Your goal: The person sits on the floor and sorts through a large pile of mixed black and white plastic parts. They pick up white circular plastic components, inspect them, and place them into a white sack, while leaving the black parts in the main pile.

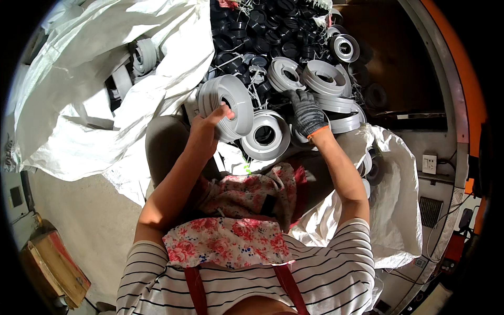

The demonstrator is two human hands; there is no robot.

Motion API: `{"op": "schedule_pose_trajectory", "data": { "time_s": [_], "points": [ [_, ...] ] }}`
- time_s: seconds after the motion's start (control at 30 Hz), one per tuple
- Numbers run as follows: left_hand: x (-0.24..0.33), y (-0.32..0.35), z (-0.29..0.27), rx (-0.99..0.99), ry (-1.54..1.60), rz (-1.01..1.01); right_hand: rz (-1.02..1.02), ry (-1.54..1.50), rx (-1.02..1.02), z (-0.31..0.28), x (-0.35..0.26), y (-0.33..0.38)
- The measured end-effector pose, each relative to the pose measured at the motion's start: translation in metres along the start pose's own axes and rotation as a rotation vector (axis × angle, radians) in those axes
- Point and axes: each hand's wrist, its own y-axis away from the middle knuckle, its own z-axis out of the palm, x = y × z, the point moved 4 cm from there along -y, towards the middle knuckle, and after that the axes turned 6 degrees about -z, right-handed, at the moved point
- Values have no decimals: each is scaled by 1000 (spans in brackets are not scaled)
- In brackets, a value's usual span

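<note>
My bare left hand (208,127) is closed on the rim of a light grey plastic ring (242,100), with the thumb at its central hole; the ring is held tilted. My right hand (306,112), in a grey knitted glove with an orange cuff, reaches over the pile, fingers a little apart. Its fingertips are at the lower edge of another grey ring (275,71), and contact is hard to make out. Between my hands rests a grey ring (251,142). Several more grey rings (314,84) are stacked just right of the gloved hand.
Many black round plastic parts (257,31) lie heaped beyond my hands, among loose white strings. A large white woven sack (178,58) with grey parts inside spreads at the left. Another white sack (396,210) lies at the right, near a wall socket (429,164).
</note>
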Motion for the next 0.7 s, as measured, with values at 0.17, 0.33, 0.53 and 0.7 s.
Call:
{"op": "schedule_pose_trajectory", "data": {
  "time_s": [0.17,0.33,0.53,0.7],
  "points": [
    [-12,11,-8,-27,-79,101,118,150,-231,59,16,4],
    [-11,32,1,-134,-196,170,198,-928,-57,-64,-44,-3],
    [-29,46,16,-193,-209,127,-190,-699,123,-68,-97,14],
    [-22,60,20,-294,-146,-24,-382,-670,206,-72,-104,29]
  ]
}}
